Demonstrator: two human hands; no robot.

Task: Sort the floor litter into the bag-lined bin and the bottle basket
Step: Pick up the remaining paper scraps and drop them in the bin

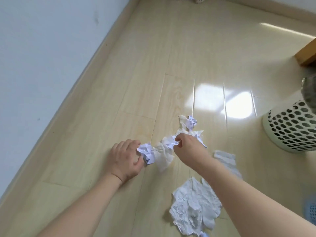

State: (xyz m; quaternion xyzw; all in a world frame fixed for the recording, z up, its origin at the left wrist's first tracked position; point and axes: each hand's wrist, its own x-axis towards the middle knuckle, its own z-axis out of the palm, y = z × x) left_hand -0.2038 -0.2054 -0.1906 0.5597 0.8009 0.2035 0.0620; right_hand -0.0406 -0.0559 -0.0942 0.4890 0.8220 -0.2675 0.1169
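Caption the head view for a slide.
Left hand grips a paper ball; right hand pinches another beside the bin.

Pale wood-look plank floor (153, 65), glossy, w/ bright window glare (220, 101) at centre-right. White wall (42, 48) on left, beige skirting (95, 65) along its base. Brown wooden furniture corner (307, 55) at right edge. Daylight, no hard shadows.

Home interior, likely bedroom or living room; pale wood-laminate floor (153, 69) with glossy window glare; matching skirting (95, 60) under plain white wall (42, 48); wooden furniture corner (307, 53) at right; perforated plastic bin (290, 129) on floor; crumpled paper (193, 209) scattered on boards.
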